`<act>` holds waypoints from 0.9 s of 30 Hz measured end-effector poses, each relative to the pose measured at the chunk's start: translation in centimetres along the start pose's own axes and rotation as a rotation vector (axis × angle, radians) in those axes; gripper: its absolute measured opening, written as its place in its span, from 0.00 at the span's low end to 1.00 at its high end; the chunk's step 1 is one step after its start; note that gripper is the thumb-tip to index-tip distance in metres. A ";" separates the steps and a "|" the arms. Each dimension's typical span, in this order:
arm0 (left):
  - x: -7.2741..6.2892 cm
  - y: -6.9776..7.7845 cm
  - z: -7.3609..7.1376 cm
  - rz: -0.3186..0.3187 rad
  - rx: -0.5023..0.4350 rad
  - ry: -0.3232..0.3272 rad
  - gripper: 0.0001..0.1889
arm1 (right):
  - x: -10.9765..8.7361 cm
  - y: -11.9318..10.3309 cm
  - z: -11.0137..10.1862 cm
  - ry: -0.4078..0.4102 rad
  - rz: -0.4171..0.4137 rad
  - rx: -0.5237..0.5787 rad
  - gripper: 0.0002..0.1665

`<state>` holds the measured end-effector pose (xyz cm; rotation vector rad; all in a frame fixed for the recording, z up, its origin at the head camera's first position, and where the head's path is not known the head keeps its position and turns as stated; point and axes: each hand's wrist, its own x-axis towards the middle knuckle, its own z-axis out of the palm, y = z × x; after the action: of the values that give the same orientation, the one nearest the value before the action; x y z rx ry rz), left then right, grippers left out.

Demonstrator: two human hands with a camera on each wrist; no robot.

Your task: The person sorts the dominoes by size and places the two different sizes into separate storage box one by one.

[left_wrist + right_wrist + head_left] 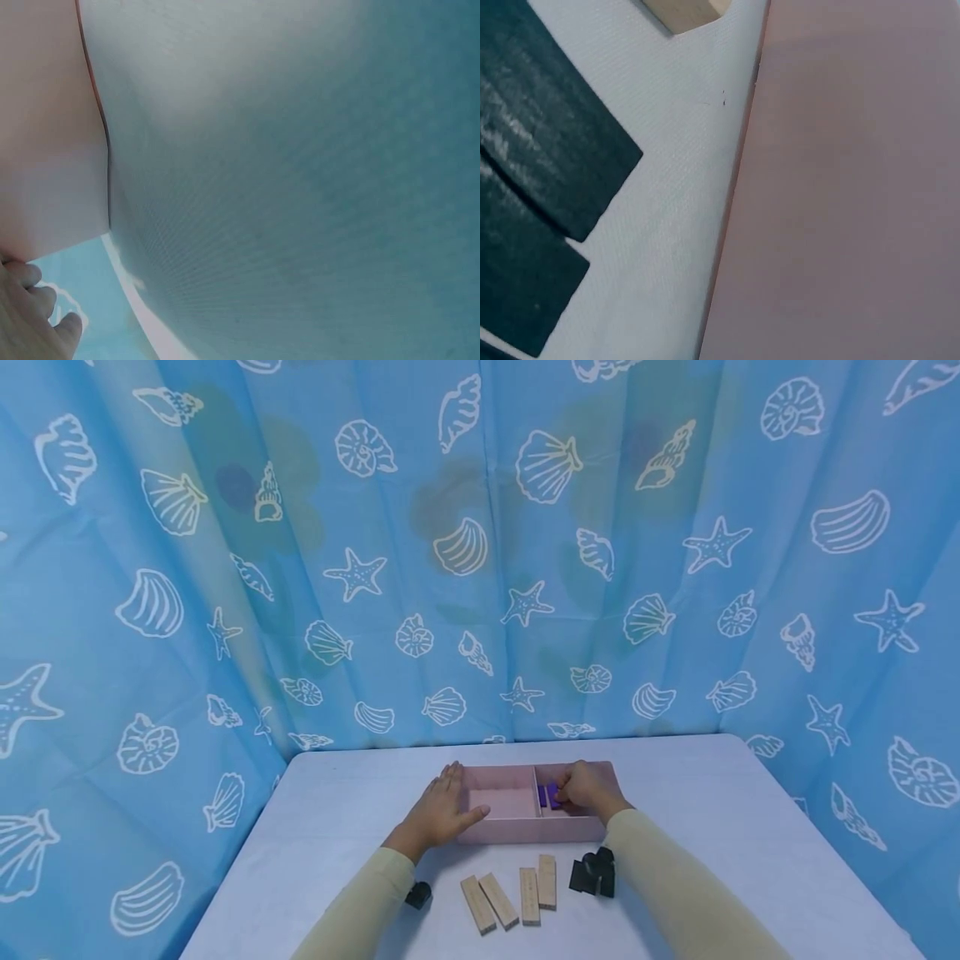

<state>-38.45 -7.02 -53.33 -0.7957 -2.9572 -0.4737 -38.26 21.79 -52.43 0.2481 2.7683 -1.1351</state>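
Note:
A pink box (495, 832) with two compartments stands on the table. My left hand (438, 806) rests against its left end, fingers straight and thumb reaching over the front wall. In the left wrist view, the left fingertips (43, 296) show beside the box wall (52, 202). My right hand (590, 787) reaches into the right compartment and pinches a purple block (553, 795). Another purple piece (542, 796) lies beside it, near the divider. The right hand covers much of that compartment. Only the box's outer wall (840, 187) shows in the right wrist view, not the hand.
Several wooden blocks (529, 896) lie in front of the box. A group of black pieces (594, 874) sits near the right forearm, and another black piece (418, 895) lies by the left sleeve. A blue shell-patterned curtain (480, 610) hangs behind the white table (675, 777).

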 end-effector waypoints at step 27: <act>0.0 0.3 -0.1 -0.021 0.011 -0.008 0.51 | 0.2 0.0 0.6 0.022 0.009 0.056 0.11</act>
<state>-38.35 -6.83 -53.17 -0.7679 -2.9753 -0.4568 -38.39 21.39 -52.85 0.2806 2.7538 -1.2166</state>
